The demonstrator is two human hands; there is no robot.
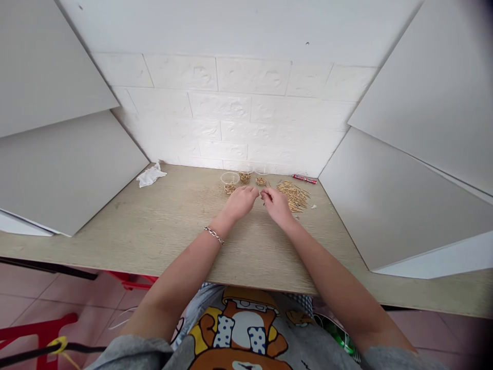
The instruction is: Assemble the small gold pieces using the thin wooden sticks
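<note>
My left hand [242, 201] and my right hand [276, 204] meet over the middle of the table, fingertips almost touching. Each is closed in a pinch. Whatever lies between the left fingertips is too small to make out. A small dark end pokes out below the right fingers, its kind unclear. Just right of my right hand spreads a pile of thin gold-coloured pointed sticks [293, 195]. Beyond my hands stand clear plastic cups: the left cup [230, 178] and the middle cup [245, 177] hold small gold-coloured pieces, as does the right cup [261, 181].
A crumpled white tissue [151, 174] lies at the table's back left. A red marker-like tube [304, 179] rests at the back right. Grey panels [69, 174] flank the wooden tabletop [162, 221], with a white brick-patterned wall [231, 108] behind. A red stool [50, 334] stands below left.
</note>
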